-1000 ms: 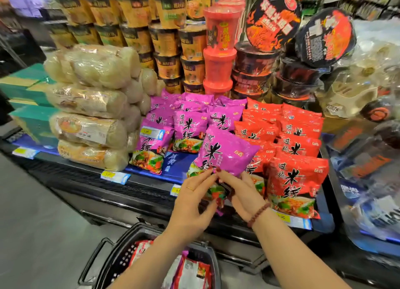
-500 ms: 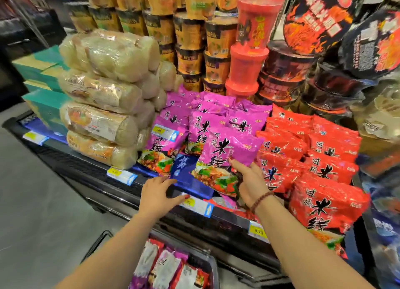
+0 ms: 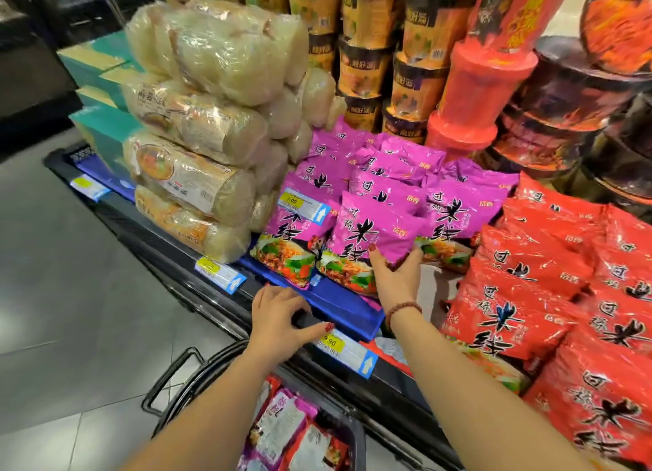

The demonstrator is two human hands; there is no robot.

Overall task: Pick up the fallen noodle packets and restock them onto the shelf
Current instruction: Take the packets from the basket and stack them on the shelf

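On the shelf (image 3: 158, 245), bags (image 3: 197, 125) are piled at the left, packets (image 3: 388, 174) in the middle, a second pile (image 3: 550, 259) at the right. Cups (image 3: 370, 47) and bowls (image 3: 564, 111) stand behind them; boxes (image 3: 98, 93) lie left of the bags. A basket (image 3: 197, 368) is below the shelf, in front. The right hand (image 3: 397, 280) holds the front middle packet (image 3: 374, 238); the left hand (image 3: 278, 315) grips the shelf edge.
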